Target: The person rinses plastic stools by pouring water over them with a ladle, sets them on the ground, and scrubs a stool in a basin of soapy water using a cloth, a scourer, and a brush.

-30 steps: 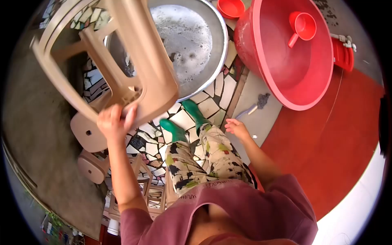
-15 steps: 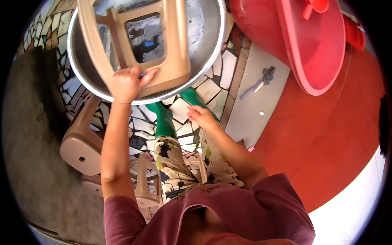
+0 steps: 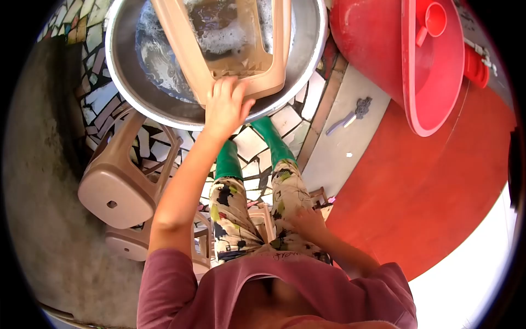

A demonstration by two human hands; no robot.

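A tan plastic stool [image 3: 189, 46] lies tilted in a wide metal basin [image 3: 320, 46] of foamy water [image 3: 164, 63]. My left hand [image 3: 224, 107] grips the near edge of the stool, at the basin's front rim. Its fingers curl over that edge. Low against the patterned trousers, near the thigh, is my right hand [image 3: 307, 222]; its fingers are blurred, and nothing can be made out in them.
More tan stools [image 3: 118, 200] stand on the mosaic floor at the left. A large red tub [image 3: 411, 71] with a red dipper [image 3: 434, 21] is at the upper right. A brush-like tool [image 3: 350, 118] lies on the grey strip beside the red floor [image 3: 400, 203].
My left hand has brought the stool from the left, above the floor, down into the water. My right hand has drawn back towards the thigh.
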